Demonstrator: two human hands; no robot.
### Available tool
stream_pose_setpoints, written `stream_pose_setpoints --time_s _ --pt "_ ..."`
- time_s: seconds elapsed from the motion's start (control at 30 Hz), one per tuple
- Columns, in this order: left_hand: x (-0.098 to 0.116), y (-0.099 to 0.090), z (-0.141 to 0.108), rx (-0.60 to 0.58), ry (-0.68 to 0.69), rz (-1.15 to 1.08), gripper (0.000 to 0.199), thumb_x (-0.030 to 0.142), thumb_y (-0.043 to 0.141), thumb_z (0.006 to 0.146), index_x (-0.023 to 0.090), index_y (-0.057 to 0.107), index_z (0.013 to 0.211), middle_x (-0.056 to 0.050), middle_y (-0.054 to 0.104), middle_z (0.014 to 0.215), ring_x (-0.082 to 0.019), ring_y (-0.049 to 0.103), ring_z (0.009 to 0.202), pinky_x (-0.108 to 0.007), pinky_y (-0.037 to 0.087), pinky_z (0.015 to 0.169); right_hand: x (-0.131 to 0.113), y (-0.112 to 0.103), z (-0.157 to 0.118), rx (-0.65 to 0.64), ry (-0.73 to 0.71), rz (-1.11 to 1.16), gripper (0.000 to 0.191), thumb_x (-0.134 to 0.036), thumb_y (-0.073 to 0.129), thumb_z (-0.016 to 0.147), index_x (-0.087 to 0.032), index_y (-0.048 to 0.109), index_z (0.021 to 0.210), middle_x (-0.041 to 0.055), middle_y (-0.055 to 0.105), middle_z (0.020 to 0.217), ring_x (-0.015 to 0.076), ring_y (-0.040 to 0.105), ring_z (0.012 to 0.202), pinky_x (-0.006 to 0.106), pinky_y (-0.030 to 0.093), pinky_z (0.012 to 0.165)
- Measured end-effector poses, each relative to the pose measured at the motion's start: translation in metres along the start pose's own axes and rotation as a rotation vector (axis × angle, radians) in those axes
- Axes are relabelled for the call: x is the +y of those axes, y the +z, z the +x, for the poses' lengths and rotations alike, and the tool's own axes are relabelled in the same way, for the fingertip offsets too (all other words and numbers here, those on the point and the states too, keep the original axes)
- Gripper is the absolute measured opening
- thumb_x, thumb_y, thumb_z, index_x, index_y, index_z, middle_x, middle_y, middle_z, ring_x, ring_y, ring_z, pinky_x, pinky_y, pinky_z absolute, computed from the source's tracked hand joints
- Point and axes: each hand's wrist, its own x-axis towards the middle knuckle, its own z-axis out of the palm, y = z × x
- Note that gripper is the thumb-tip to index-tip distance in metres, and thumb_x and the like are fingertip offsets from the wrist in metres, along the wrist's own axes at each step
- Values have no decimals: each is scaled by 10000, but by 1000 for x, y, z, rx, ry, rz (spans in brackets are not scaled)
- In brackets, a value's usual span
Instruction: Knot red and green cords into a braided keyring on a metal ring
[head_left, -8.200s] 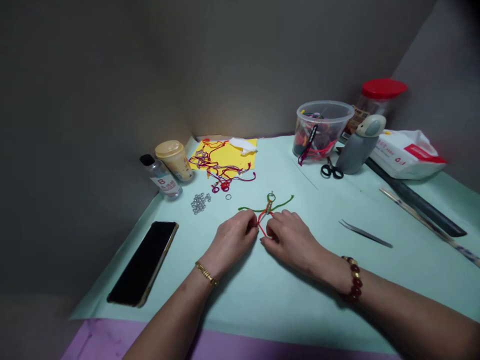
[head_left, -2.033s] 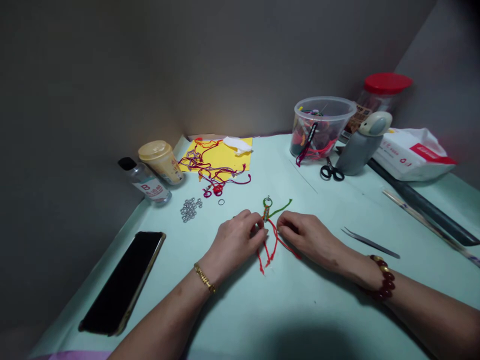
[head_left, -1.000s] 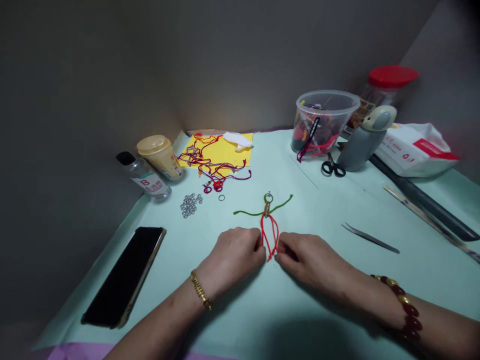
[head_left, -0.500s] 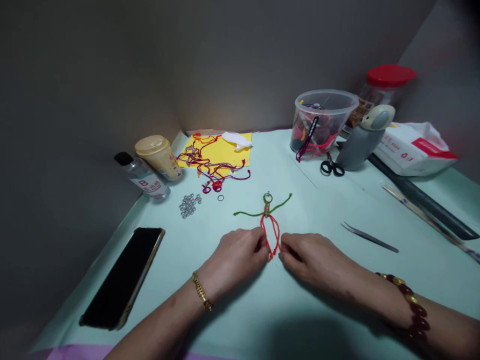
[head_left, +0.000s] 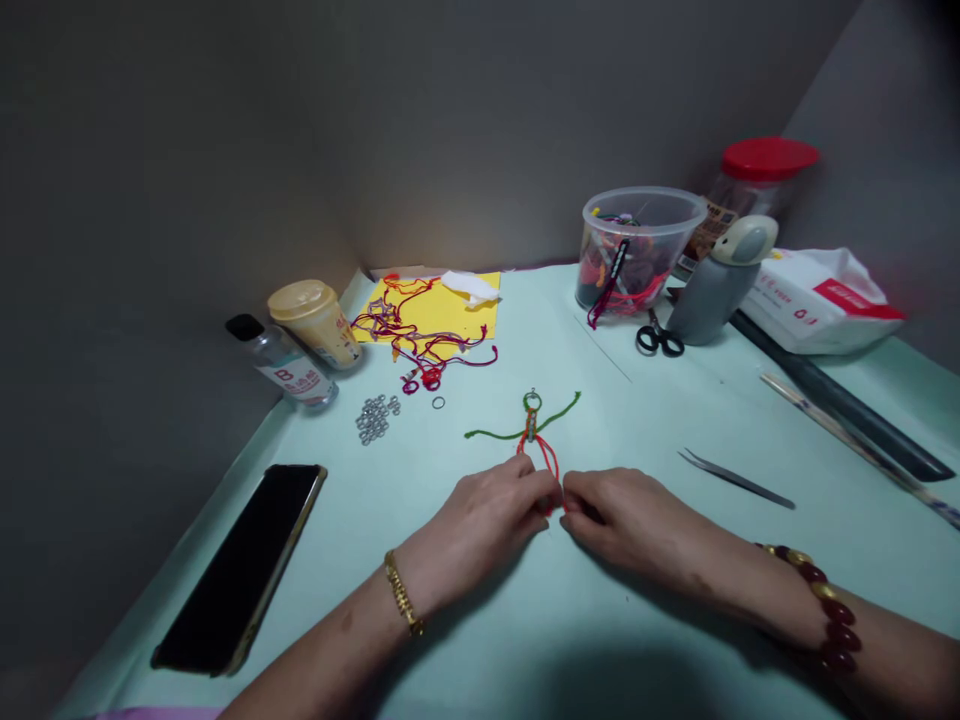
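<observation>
Red cord (head_left: 538,458), ends hidden, hands (head_left: 480,525) (head_left: 634,520) perhaps pinching;

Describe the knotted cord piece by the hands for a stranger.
On the pale green sheet, between the left hand and right hand, lies a knotted cord piece. A metal ring tops it, with green strands spread sideways and red loops below, unlike the tangled threads on the yellow paper.

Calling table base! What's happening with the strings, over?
Left hand, right hand: at the red cord ends. Green cord and metal ring above the hands. Steel tweezers off right.
</observation>
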Motion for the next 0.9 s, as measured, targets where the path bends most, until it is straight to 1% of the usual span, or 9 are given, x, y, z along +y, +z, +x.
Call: stream_pose_setpoints --time_s 0.07,0.2,0.33,0.47,0.6,0.73,0.83,0.9 --pt "-2 -1 0 -32 42 0 96 162 518 915 217 591 943 -12 589 938 -142 568 839 -233 430 708 0 0 1 -3 -2 22 183 -203 455 865 -199 595 748 8 691 735 111 509 593 249 272 565" --pt "-6 0 1 -25 68 35 114 191 490 949 200 580 879 0 578 883 -123 550 769 -227 411 659 -1 2 2 -3 7 8 204 -209 437 883 -195 586 744 19 696 745 118 526 606 256 272 567" --pt "-8 1 -1 -13 50 -19 122 173 474 948 188 541 847 1 574 884 -124 537 784 -232 418 693 -2 5 -1 24 13 -65 185 -216 455 882 -191 555 729 20 677 710 117 490 585 265 250 558" --pt "-12 4 -7 5 4 -131 131 169 446 954 198 553 885 1 587 894 -127 532 803 -244 424 738 -1 7 -2 32 14 -100 190 -226 471 874 -191 522 695 5 640 662 109 443 560 266 228 546" --pt "-13 11 -11 49 -14 -176 150 194 433 965 196 567 897 -10 596 886 -138 536 818 -256 424 750 -2 6 1 -10 -13 -71 164 -224 485 866 -190 534 713 4 629 667 108 441 568 262 241 553" --pt "-9 11 -13 51 31 -158 126 242 474 960 198 582 913 -17 607 895 -147 542 832 -260 421 742 -8 1 1 -47 -12 -14 130 -203 488 857 -187 570 757 20 652 730 114 483 609 257 270 570" --pt "-8 6 -14 50 54 -217 124 262 480 963 206 591 957 -15 614 921 -140 552 842 -254 423 756 -8 -8 -1 -98 -47 31 133 -194 497 834 -190 546 711 -14 593 654 97 428 561 244 260 541" --pt "-10 2 -13 98 45 -243 148 240 460 967 204 600 935 -15 612 914 -135 557 847 -252 422 773 -3 -13 0 -110 -61 61 167 -194 485 831 -192 513 667 -37 533 593 89 374 524 238 243 514"
